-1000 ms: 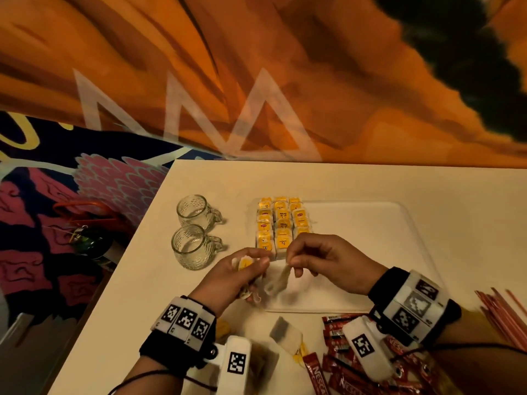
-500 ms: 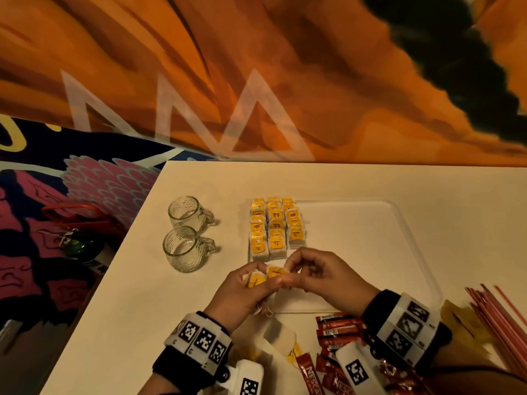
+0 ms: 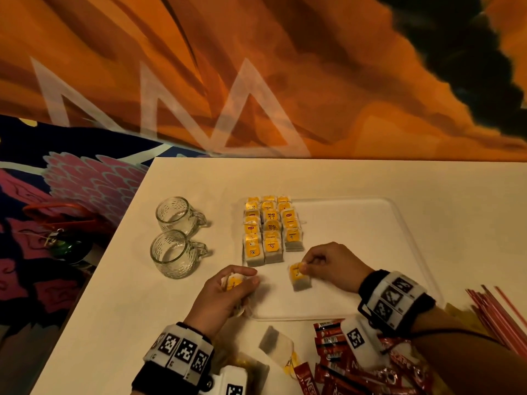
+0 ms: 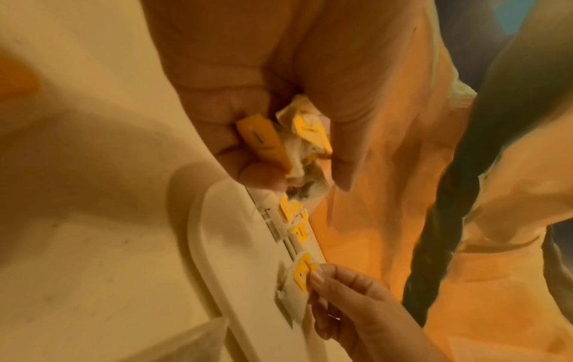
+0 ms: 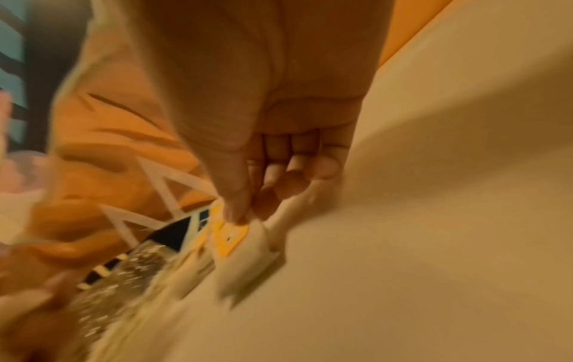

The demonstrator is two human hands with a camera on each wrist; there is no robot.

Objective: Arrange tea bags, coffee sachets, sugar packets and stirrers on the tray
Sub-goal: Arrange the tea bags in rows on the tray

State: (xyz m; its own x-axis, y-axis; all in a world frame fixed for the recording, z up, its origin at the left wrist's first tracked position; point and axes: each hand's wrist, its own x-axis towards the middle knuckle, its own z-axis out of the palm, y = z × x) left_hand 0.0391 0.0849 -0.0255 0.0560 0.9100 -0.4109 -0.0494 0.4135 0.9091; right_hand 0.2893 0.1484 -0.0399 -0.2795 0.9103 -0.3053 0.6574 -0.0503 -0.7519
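Your right hand pinches a single tea bag by its yellow tag, low over the white tray just at 5 o'clock of the three rows of tea bags. Your left hand, at the tray's 7 o'clock corner, grips a bunch of tea bags. Coffee sachets lie on the bench at 6 o'clock of the tray, stirrers at 4 o'clock.

White table against orange mural wall, dim warm light.
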